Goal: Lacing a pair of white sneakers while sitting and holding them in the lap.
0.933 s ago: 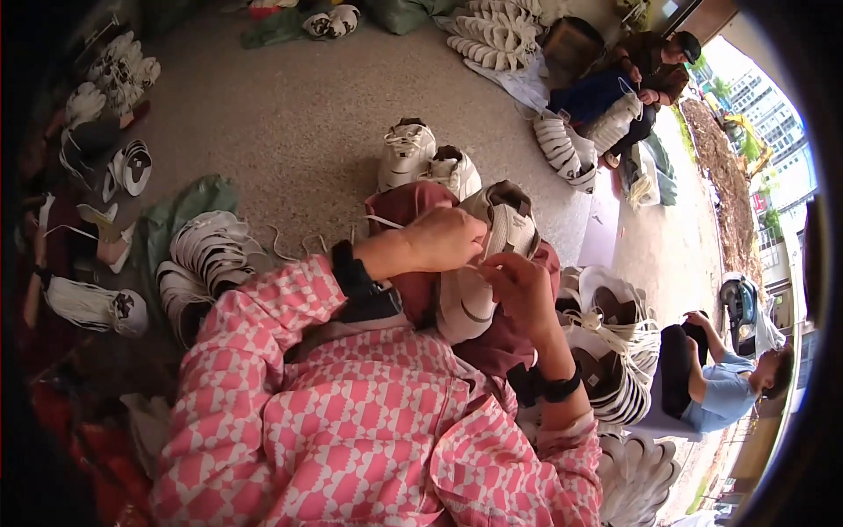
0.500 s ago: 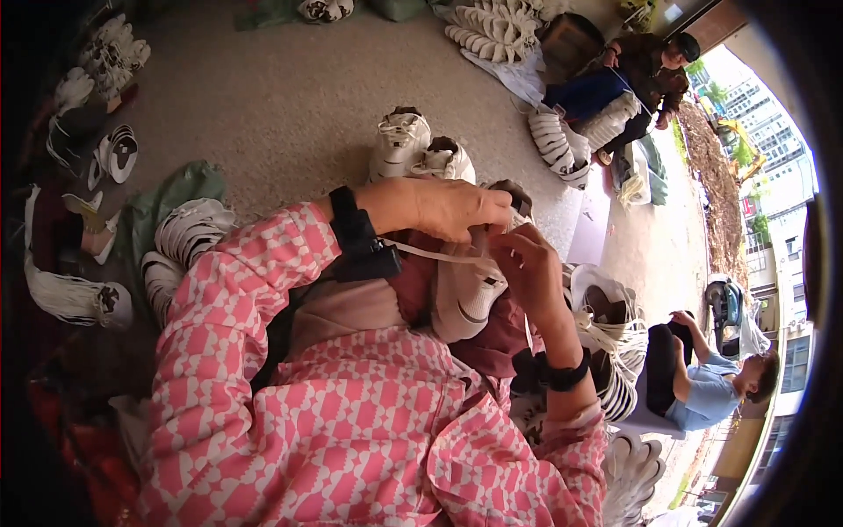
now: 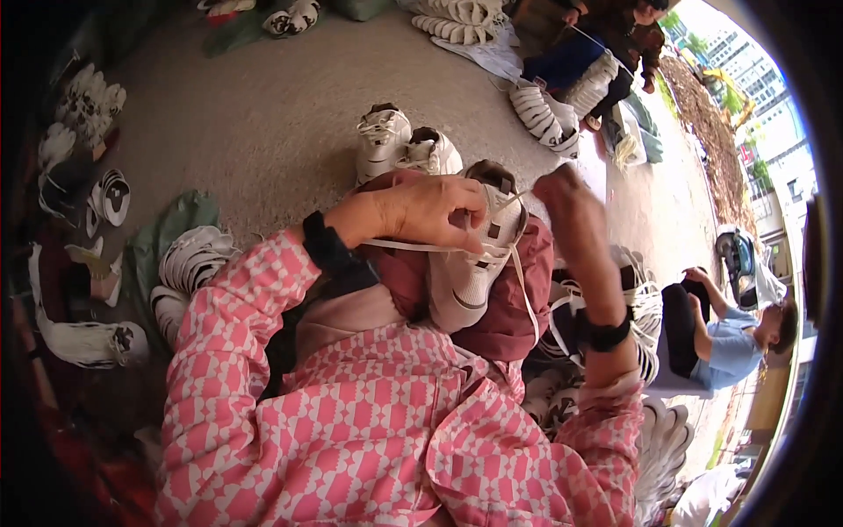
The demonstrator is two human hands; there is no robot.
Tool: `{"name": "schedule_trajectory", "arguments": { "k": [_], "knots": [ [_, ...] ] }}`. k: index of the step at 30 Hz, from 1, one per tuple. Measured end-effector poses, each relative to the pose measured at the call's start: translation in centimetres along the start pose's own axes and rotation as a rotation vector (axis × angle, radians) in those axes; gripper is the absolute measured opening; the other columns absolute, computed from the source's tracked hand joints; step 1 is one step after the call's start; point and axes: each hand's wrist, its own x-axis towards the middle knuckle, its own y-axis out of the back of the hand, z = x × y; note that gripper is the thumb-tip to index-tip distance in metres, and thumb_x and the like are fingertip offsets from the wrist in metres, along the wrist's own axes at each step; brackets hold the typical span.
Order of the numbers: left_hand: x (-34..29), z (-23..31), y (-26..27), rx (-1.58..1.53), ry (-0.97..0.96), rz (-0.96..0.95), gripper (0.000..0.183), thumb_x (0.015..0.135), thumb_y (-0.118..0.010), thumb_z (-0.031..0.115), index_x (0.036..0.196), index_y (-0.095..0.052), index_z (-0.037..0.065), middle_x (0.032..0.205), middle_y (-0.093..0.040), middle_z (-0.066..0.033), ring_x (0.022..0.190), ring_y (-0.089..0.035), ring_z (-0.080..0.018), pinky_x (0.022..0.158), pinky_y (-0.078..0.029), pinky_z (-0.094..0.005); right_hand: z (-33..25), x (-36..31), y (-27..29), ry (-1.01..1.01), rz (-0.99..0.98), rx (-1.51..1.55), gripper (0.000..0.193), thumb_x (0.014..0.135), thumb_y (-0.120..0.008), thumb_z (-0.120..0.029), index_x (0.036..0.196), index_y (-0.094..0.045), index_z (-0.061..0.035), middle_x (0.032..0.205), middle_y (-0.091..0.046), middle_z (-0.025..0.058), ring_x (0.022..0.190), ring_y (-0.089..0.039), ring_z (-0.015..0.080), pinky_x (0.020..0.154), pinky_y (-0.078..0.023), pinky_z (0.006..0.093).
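A white and beige sneaker [image 3: 458, 294] rests across my lap, its toe toward me and its dark-lined opening away. My left hand [image 3: 421, 211] bends over its left side, fingers and thumb curled on the upper by the eyelets. To the right of the opening, my right hand [image 3: 571, 198] is raised and slightly blurred, pinching a white shoelace [image 3: 512, 203] that stretches from the shoe. Another length of lace hangs over the right side of the sneaker, and one runs left beneath my left wrist. Just beyond stand two white sneakers [image 3: 384, 145], laces in them.
Stacked white shoe uppers [image 3: 195, 259] lie at my left by a green sack [image 3: 180, 215]. More bundled uppers [image 3: 645, 325] are close by my right forearm. One person [image 3: 733, 347] in blue sits at right; another [image 3: 623, 44] works at far right.
My right hand has moved up and right, away from my left hand, drawing the lace out. The sneaker's opening and eyelets now show more. The whole view has shifted a little.
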Motion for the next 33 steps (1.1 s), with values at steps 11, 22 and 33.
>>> {"name": "schedule_trajectory", "arguments": {
  "k": [11, 22, 33],
  "knots": [
    [0.6, -0.2, -2.9, 0.319, -0.019, 0.123, 0.012, 0.078, -0.067, 0.017, 0.086, -0.063, 0.008, 0.096, -0.056, -0.0071, 0.09, -0.057, -0.0276, 0.081, -0.047, -0.0375, 0.1, -2.0, -3.2, -0.705, -0.156, 1.985, 0.029, 0.102, -0.044, -0.028, 0.088, -0.057, -0.005, 0.099, -0.068, 0.0134, 0.078, -0.066, 0.0207, 0.068, -0.052, 0.0312],
    [0.4, -0.8, 0.7, 0.057, 0.144, -0.325, 0.021, 0.089, -0.062, 0.027, 0.087, -0.063, 0.006, 0.104, -0.052, -0.0043, 0.105, -0.044, -0.0239, 0.093, -0.036, -0.0355, 21.0, -9.0, 1.2, -0.596, 0.74, 2.522, 0.007, 0.088, -0.049, 0.008, 0.095, -0.051, 0.0102, 0.083, -0.056, 0.0154, 0.079, -0.056, 0.0252, 0.08, -0.051, 0.0352],
    [0.2, -1.6, -0.1, -0.166, 0.201, -0.199, 0.021, 0.095, -0.056, 0.022, 0.107, -0.067, 0.009, 0.11, -0.054, -0.0042, 0.108, -0.05, -0.0174, 0.097, -0.038, -0.0307, 29.2, -19.6, 6.0, -0.57, 1.139, 2.507, 0.015, 0.096, -0.043, 0.004, 0.083, -0.051, 0.0076, 0.068, -0.046, 0.0092, 0.064, -0.047, 0.021, 0.075, -0.05, 0.0377]
  ]
}}
